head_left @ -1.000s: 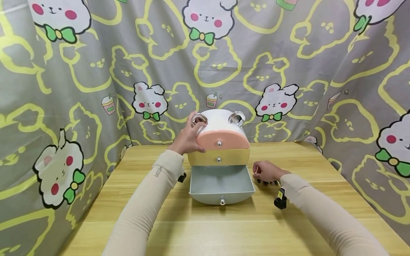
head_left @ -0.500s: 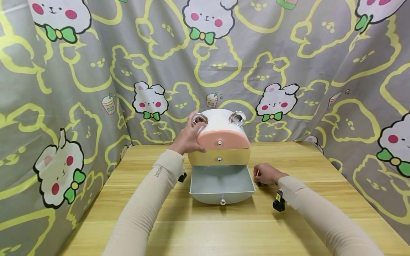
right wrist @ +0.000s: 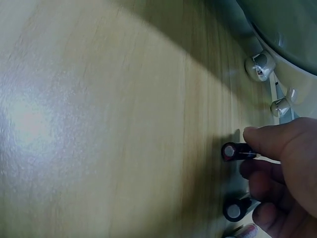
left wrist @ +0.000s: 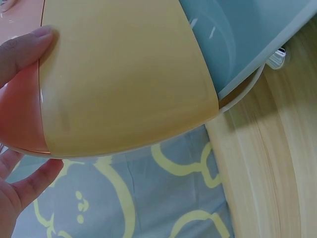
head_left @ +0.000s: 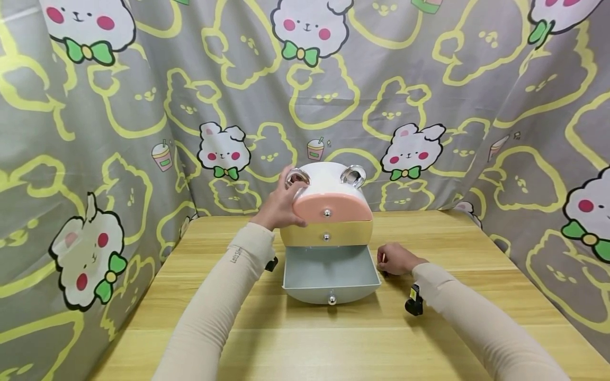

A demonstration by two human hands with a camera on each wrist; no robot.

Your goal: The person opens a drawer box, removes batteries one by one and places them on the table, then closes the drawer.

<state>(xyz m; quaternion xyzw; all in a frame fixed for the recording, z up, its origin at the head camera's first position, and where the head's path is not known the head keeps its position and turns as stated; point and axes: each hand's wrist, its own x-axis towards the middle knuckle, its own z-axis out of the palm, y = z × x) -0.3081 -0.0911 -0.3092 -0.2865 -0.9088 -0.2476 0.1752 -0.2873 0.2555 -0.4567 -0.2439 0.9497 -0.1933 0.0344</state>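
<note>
A small drawer cabinet has a white top, silver ring ears, a pink drawer (head_left: 332,207), a yellow drawer (head_left: 310,234) and a pale blue-grey drawer (head_left: 314,294). The bottom drawer is pulled out, its visible floor bare. My left hand (head_left: 281,203) grips the cabinet's upper left side; in the left wrist view the thumb (left wrist: 25,52) lies across the front. Right of the open drawer, my right hand (head_left: 397,259) pinches a dark battery (right wrist: 238,151) between thumb and finger, low over the table. Another battery (right wrist: 235,210) lies under the curled fingers.
A further battery (right wrist: 245,231) shows partly at the bottom of the right wrist view. Silver knobs stick out from the drawer fronts, including the bottom knob (head_left: 332,300). A patterned curtain (head_left: 267,95) stands behind and beside the wooden table (head_left: 305,344).
My right hand has shifted slightly to the right and down, and the batteries seen below it earlier are now hidden in the head view. The left hand and cabinet stay in place.
</note>
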